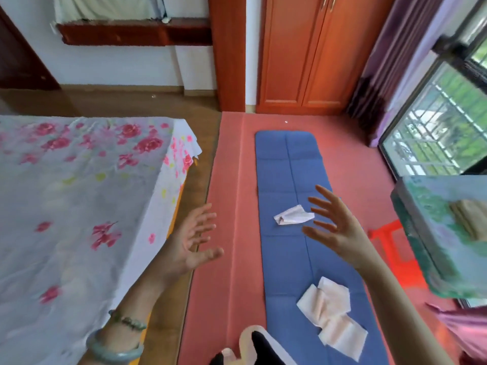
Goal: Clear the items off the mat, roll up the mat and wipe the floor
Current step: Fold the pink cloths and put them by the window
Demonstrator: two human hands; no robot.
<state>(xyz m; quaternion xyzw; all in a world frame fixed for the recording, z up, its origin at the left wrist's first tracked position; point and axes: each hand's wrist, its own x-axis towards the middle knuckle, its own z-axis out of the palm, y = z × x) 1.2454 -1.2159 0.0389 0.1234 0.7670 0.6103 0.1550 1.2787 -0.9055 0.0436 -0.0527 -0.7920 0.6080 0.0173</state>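
Note:
A long blue mat [290,169] lies unrolled on the red floor [226,233], running away from me. A small crumpled white paper [292,219] rests near the mat's middle. A pale cream cloth [332,314], loosely folded, lies on the near part of the mat. My left hand [192,241] is raised over the floor strip left of the mat, fingers spread, holding nothing. My right hand [334,222] hovers over the mat's right side, just right of the white paper, fingers spread and empty.
A bed with a rose-print sheet [79,193] fills the left. A green-topped table [442,233] with a tan folded item [469,219] juts in at right, above a red plastic stool [395,251]. An orange wardrobe [311,54] and a window [434,127] stand beyond.

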